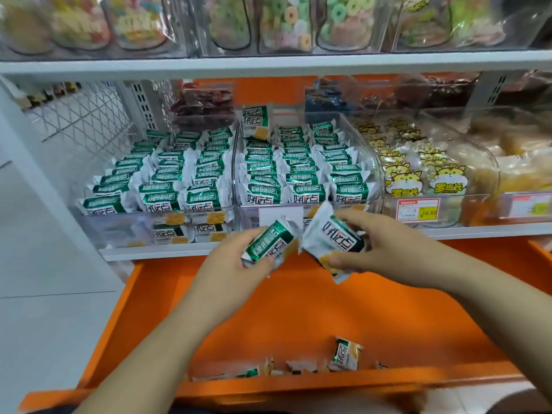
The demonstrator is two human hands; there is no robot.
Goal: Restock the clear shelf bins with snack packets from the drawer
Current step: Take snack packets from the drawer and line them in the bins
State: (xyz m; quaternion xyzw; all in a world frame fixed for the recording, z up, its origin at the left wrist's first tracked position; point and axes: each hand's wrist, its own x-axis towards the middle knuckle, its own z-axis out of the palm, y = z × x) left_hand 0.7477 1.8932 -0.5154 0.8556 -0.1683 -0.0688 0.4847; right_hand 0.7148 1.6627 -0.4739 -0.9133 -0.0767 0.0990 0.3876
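Over orange drawer (298,312), L hand (236,261) round snack pkt (268,245), R hand (391,246) round 2nd pkt (333,237).

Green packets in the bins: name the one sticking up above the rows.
The upright packet at the back of the second bin from the left, face forward; the others lie packed in rows.

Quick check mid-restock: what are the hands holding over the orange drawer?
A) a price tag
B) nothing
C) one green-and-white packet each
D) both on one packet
C: the left hand grips one green-and-white foil snack packet and the right hand grips a second matching packet, above the orange drawer.
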